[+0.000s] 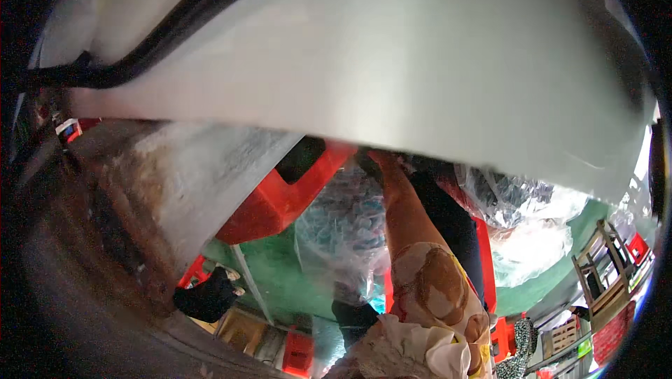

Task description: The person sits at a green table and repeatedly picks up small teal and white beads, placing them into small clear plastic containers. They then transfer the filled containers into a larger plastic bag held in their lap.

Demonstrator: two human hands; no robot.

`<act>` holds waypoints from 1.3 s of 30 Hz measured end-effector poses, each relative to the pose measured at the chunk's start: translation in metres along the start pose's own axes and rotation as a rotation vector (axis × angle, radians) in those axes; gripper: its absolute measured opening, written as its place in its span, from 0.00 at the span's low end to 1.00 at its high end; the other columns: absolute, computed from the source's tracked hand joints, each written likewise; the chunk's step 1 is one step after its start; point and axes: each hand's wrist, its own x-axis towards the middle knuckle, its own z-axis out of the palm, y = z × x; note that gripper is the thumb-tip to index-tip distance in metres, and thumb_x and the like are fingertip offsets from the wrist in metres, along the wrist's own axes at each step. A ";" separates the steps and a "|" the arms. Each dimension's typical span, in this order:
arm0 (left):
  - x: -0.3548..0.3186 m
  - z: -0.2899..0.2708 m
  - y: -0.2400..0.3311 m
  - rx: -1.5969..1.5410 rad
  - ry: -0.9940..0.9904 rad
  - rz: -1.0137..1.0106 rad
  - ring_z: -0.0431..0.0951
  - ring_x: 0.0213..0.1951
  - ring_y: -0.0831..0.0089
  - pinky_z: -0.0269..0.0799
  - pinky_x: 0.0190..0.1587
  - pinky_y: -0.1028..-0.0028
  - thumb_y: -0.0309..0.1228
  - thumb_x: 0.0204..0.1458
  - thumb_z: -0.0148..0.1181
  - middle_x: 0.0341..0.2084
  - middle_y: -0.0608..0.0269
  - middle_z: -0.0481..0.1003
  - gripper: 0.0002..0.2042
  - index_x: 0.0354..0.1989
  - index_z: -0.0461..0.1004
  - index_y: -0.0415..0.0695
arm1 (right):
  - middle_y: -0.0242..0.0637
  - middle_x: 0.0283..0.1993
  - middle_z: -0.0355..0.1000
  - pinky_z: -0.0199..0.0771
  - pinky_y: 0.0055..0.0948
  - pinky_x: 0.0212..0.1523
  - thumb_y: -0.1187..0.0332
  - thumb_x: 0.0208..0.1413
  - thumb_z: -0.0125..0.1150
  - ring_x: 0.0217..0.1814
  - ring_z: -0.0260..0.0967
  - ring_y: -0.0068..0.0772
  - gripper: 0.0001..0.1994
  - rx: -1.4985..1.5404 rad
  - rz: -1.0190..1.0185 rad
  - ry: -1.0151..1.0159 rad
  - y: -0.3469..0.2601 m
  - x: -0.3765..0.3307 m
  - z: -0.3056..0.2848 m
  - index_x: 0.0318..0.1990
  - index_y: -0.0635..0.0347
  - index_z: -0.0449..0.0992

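Right hand [383, 169] reaches up beneath white slab [392, 64]; fingers hidden, state unclear. Clear plastic bag [343, 232] just below: keep grip steady.

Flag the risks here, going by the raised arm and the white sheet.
1. The big white sheet blocks most of the view, and the raised arm's hand is hidden at its lower edge, so any grip is unchecked.
2. Clear plastic bags hang against the forearm and could snag.
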 end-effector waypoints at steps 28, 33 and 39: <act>-0.009 0.014 -0.008 -0.042 0.098 0.022 0.65 0.36 0.62 0.65 0.39 0.53 0.40 0.55 0.61 0.40 0.48 0.64 0.24 0.51 0.64 0.34 | 0.48 0.53 0.75 0.71 0.36 0.55 0.65 0.51 0.63 0.56 0.73 0.41 0.17 0.156 -0.015 -0.073 0.007 -0.002 0.012 0.48 0.61 0.80; -0.022 -0.005 -0.012 -0.092 0.114 0.017 0.66 0.36 0.61 0.65 0.41 0.52 0.42 0.55 0.61 0.40 0.47 0.65 0.24 0.51 0.65 0.35 | 0.48 0.53 0.74 0.71 0.35 0.55 0.65 0.51 0.64 0.56 0.72 0.41 0.17 0.220 -0.073 -0.172 0.009 -0.023 0.020 0.49 0.62 0.80; -0.009 -0.021 -0.010 -0.098 0.004 0.059 0.64 0.49 0.47 0.61 0.51 0.48 0.32 0.42 0.72 0.50 0.41 0.60 0.34 0.59 0.62 0.42 | 0.49 0.53 0.74 0.71 0.35 0.55 0.65 0.51 0.64 0.57 0.72 0.40 0.18 0.283 -0.176 -0.316 0.002 -0.063 0.026 0.49 0.62 0.80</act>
